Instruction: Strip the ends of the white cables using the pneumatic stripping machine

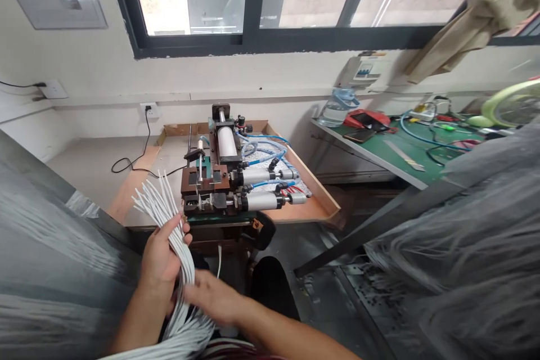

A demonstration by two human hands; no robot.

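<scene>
Dozens of white wires are gathered into one bundle in front of the person, low in the view and just left of the grey machine that stands on the wooden table. The left hand is closed around the bundle about midway along it, with the fingers wrapped over the strands and the thumb on the near side. The right hand lies against the lower stretch of the bundle. It is motion-blurred, so I cannot tell whether it grips or only touches.

The bundle probably weighs little. Each strand looks thin, bendy and a little springy, with smooth insulation (the sort that lets single strands slide out of a loose grasp). A full wrap around the middle, as the left hand has, seems the safest hold. A second hold nearer the cut ends would likely stop them splaying.

The long axis runs from the person's lap up and away. The free ends fan out above the left hand, pointing up and slightly left, close beside the machine's front jaw block but apart from it. Clear plastic bags hang at both sides.
</scene>
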